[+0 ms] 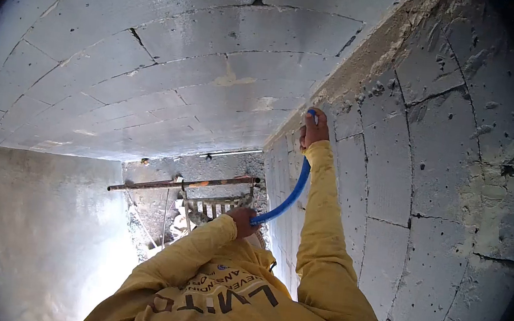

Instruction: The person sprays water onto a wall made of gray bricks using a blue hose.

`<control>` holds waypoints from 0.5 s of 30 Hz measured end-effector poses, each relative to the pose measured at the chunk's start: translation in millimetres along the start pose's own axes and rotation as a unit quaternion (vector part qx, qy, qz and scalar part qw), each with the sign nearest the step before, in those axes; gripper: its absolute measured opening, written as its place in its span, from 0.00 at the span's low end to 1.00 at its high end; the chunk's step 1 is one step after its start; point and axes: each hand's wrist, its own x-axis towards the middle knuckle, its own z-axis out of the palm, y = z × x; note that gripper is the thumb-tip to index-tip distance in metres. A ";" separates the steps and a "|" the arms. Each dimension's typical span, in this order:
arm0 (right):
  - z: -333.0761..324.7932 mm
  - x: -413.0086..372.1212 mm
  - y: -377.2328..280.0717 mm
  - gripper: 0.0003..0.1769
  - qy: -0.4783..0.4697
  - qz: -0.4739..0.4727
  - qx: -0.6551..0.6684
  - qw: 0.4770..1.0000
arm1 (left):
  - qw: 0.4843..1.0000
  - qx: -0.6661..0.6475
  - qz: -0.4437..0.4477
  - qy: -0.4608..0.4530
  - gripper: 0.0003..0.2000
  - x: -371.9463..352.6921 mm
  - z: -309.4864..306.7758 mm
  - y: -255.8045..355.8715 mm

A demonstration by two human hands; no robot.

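A blue hose [291, 196] curves between my two hands. My right hand [315, 129] is closed around its upper end, close to the corner where the two block walls meet. Lower down, my left hand [243, 222] grips the same hose near my chest. Both arms are in yellow sleeves. The block wall [391, 168] on the right stands beside my right hand, its joints showing as dark lines. Whether anything comes out of the hose end cannot be made out.
Another block wall [172, 70] spans the upper left, with a smoother plastered wall [32, 212] below it. Under my hands are a rusty metal pipe [204, 184], a slatted wooden piece [211, 208] and rubble on the ground [206, 166].
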 end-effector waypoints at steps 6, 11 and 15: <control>-5.5 -0.1 9.9 0.16 -0.091 0.084 -0.129 0.984 | 0.998 0.052 0.030 -0.012 0.20 1.7 6.3 2.0; -15.9 10.5 39.1 0.17 -0.064 0.098 -0.134 0.984 | 0.999 0.042 0.020 -0.021 0.17 -6.0 -0.7 8.4; -21.2 12.4 48.6 0.17 -0.084 0.139 -0.152 0.975 | 0.997 0.063 0.041 -0.015 0.16 -1.6 9.2 2.1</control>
